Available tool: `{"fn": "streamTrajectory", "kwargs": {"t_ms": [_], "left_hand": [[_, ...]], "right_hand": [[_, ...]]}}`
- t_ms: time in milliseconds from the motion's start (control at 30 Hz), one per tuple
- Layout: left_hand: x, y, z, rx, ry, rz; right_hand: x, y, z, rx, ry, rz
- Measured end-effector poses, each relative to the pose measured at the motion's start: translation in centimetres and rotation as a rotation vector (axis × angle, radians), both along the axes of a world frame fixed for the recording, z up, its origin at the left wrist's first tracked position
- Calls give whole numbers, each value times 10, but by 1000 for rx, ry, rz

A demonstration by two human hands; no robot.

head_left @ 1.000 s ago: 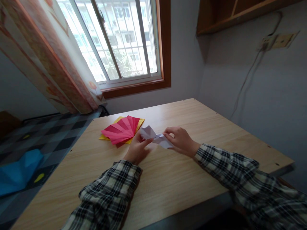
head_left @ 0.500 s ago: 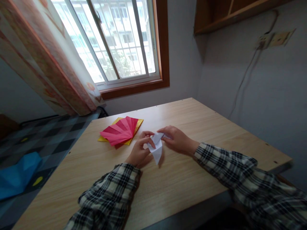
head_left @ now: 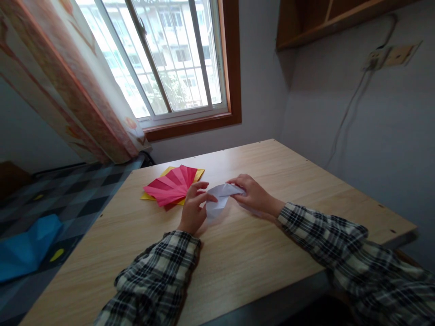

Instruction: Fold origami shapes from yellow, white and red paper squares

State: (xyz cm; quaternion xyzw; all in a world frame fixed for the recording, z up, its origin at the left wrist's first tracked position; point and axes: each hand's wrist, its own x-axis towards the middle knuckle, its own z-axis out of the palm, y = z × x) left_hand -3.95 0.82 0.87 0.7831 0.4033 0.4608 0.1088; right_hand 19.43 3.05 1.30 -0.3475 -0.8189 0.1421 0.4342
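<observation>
A folded white paper [head_left: 220,197] is held between my two hands, over the middle of the wooden table; its lower part is smeared by motion. My right hand [head_left: 250,192] pinches the paper's right end between thumb and fingers. On the other side, my left hand [head_left: 194,207] has thumb and index finger at the paper's left edge, the index fingertip lying on it and another finger raised. Just beyond my left hand lies a pleated pink paper fan [head_left: 171,184], on top of a yellow folded paper [head_left: 200,174].
The wooden table [head_left: 292,244] has its far edge below a barred window [head_left: 170,59]. To the left, a blue folded paper [head_left: 29,249] lies on a checked cloth [head_left: 98,188]. A cord [head_left: 346,115] hangs from the wall socket at right.
The white paper has turned, its downward point swinging up and left so it lies more level. My left hand has shifted slightly left with its fingers spread more; my right hand keeps its grip.
</observation>
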Motion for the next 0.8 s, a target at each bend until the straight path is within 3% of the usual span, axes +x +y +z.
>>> {"fn": "streamTrajectory", "kwargs": {"t_ms": [167, 400, 533, 667, 800], "left_hand": [[-3, 4, 3, -125, -102, -31], [12, -4, -3, -353, -159, -21], [18, -12, -7, -274, -52, 28], [19, -13, -1, -123, 135, 19], [15, -8, 1, -5, 228, 99]], "right_hand": [[0, 5, -4, -2, 27, -111], [1, -1, -5, 131, -164, -152], [1, -3, -2, 192, -208, -156], [2, -3, -1, 258, -297, -191], [3, -6, -2, 295, -375, -203]]}}
